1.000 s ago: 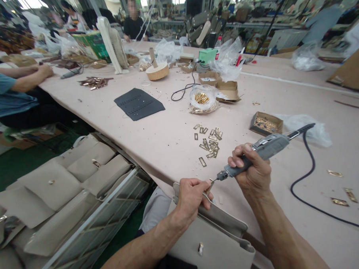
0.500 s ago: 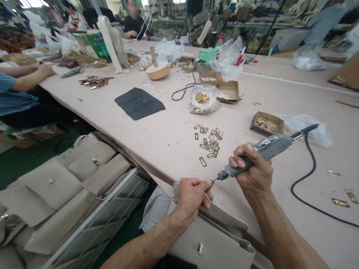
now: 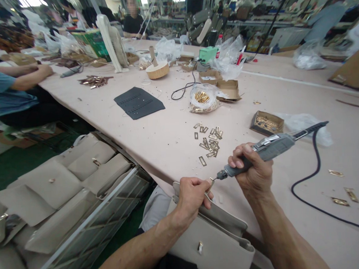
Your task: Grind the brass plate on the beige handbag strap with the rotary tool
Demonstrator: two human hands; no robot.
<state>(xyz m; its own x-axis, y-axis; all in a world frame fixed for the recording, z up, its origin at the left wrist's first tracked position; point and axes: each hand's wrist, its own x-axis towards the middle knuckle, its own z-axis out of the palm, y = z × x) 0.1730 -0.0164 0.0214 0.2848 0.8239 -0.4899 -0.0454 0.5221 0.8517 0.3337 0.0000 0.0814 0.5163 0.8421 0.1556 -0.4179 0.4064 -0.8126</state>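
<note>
My right hand (image 3: pixel 255 173) is wrapped round a grey electric screwdriver (image 3: pixel 276 146), its cord trailing off to the right. The thin bit points left and meets a small gold metal fitting (image 3: pixel 211 181) at the edge of a bag flap. My left hand (image 3: pixel 191 195) pinches that flap edge and fitting between thumb and fingers, which partly hide both. Below lies the beige handbag (image 3: pixel 216 238), leaning against the table edge, with a small turn-lock clasp (image 3: pixel 200 247) on its front. Loose rectangular metal frames (image 3: pixel 211 143) are scattered on the table beyond my hands.
A cardboard box of small gold parts (image 3: pixel 266 122) and a plastic bag of gold pieces (image 3: pixel 203 97) stand farther back. A dark panel (image 3: pixel 139 103) lies to their left. Beige bags (image 3: pixel 53 187) fill a rack at left. A co-worker's arm (image 3: pixel 25 76) rests at the far left edge.
The rear end of the screwdriver has shifted slightly right and up, and its cord has moved with it. Both hands stay nearly in place, with the bit still at the fitting.
</note>
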